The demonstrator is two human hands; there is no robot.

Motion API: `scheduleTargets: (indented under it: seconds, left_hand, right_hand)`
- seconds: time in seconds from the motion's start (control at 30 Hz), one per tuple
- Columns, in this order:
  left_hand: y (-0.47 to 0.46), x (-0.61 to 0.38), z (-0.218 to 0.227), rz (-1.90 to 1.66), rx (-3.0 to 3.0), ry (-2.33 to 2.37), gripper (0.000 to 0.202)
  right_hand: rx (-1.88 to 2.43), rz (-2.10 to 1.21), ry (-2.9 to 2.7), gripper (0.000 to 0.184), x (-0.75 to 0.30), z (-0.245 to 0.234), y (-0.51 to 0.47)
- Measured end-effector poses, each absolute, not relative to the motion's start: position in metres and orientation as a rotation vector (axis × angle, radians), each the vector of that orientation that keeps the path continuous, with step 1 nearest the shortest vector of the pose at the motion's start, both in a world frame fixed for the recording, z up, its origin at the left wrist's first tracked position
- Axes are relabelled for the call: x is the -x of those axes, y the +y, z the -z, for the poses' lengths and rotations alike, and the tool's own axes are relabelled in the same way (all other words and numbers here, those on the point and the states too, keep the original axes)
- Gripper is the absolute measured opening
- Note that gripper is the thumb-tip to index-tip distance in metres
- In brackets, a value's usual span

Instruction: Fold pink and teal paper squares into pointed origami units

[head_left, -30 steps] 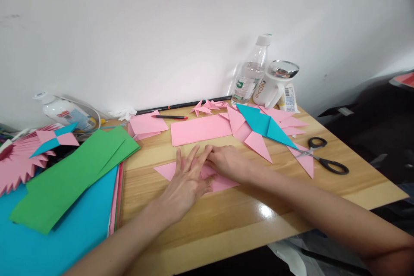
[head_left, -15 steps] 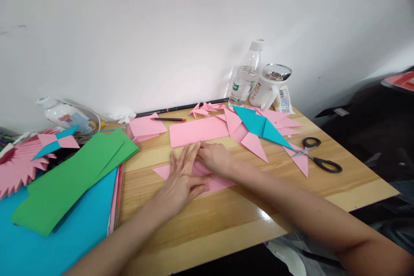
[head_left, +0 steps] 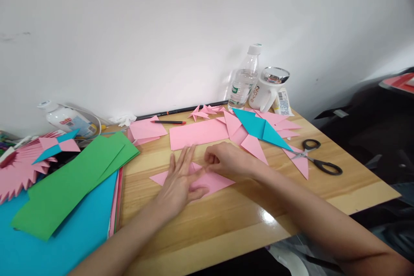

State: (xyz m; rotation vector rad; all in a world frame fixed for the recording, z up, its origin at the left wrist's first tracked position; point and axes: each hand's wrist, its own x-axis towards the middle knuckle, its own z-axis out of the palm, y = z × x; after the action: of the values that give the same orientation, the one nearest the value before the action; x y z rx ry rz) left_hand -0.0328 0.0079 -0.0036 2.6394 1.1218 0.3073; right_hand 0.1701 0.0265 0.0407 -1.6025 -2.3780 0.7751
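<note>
Right hand [head_left: 228, 158] has drawn back from the spread, flat left hand [head_left: 176, 186], which steadies folded pink paper [head_left: 217, 183] on the tabletop [head_left: 226, 220]; whether its curled fingers pinch anything, I cannot tell. Crisp creases likely need firm, even pressure. Clear bottle [head_left: 246, 78] reads "on"; white mug's [head_left: 262, 91] lettering is unclear

craft desk [head_left: 226, 224], scissors [head_left: 305, 155], folded paper [head_left: 216, 182]
</note>
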Motion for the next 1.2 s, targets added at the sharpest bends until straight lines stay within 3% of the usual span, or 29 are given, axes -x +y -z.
scheduleTargets:
  seconds: [0.17,0.37,0.47,0.67,0.9,1.0,1.13,1.2]
  left_hand:
    - [0.009,0.037,0.021,-0.560,-2.615,1.143,0.077]
    - [0.022,0.045,0.013,-0.817,-2.440,1.333,0.052]
    - [0.032,0.051,0.005,-0.900,-2.403,1.415,0.045]
    - [0.037,0.051,0.001,-1.277,-2.238,1.627,0.046]
    - [0.042,0.052,0.017,-0.681,-2.620,1.422,0.045]
    - [0.044,0.054,0.022,-0.537,-2.722,1.430,0.043]
    - [0.045,0.058,0.016,-0.445,-2.811,1.483,0.037]
    - [0.043,0.058,0.008,-0.356,-2.837,1.527,0.035]
  right_hand:
    - [1.684,-0.742,-2.577,0.028,-0.165,-0.051,0.018]
    - [1.753,-0.860,-2.642,0.010,-0.158,-0.062,0.014]
    - [1.803,-0.704,-2.629,0.007,-0.165,-0.062,0.021]
    - [2.262,-0.230,-2.159,0.033,-0.207,-0.073,0.045]
    - [2.537,0.246,-1.497,0.033,-0.262,-0.064,0.058]
    - [2.296,0.417,-1.453,0.039,-0.265,-0.051,0.063]
    - [1.664,0.112,-2.072,0.034,-0.251,-0.033,0.069]
    - [1.562,-0.010,-2.279,0.038,-0.243,-0.025,0.069]
